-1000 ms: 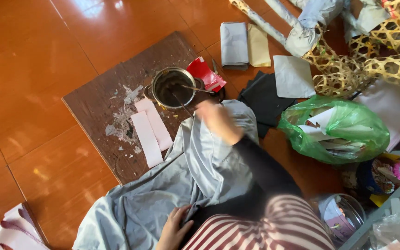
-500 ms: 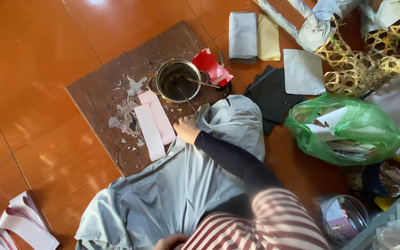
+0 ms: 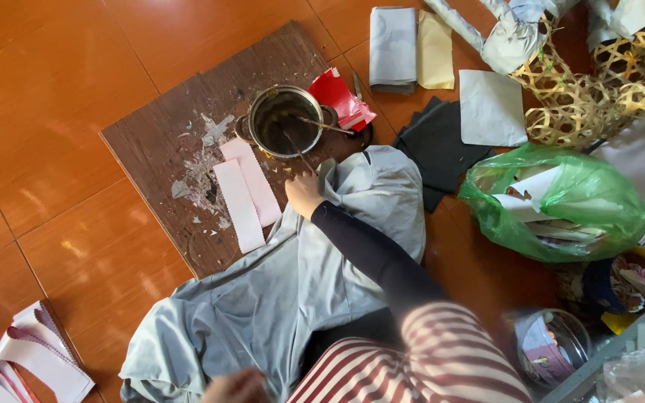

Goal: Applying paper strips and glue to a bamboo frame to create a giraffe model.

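The right hand point(image 3: 304, 193) is closed in a grip on a thin stick point(image 3: 293, 148) whose far end dips into the metal pot point(image 3: 287, 121) just beyond it. The pot stands on a dark, paint-flecked board point(image 3: 160, 153) laid on the floor point(image 3: 54, 67) of glossy orange-brown tiles (light glares off them). Two pale strips point(image 3: 246, 192) lie on the board just left of the grip, and a red scrap point(image 3: 343, 98) sits beside the pot on the far right. Grey cloth point(image 3: 285, 291) spreads under the forearm and back toward the striped leg. The left hand point(image 3: 237, 386) shows only at the bottom edge, resting on the cloth; its grip cannot be told. Well to the right of the right hand sit a green bag point(image 3: 561, 205) of papers, black sheets point(image 3: 438, 145), and woven bamboo frames point(image 3: 599, 97); folded papers point(image 3: 410, 48) lie beyond the pot.
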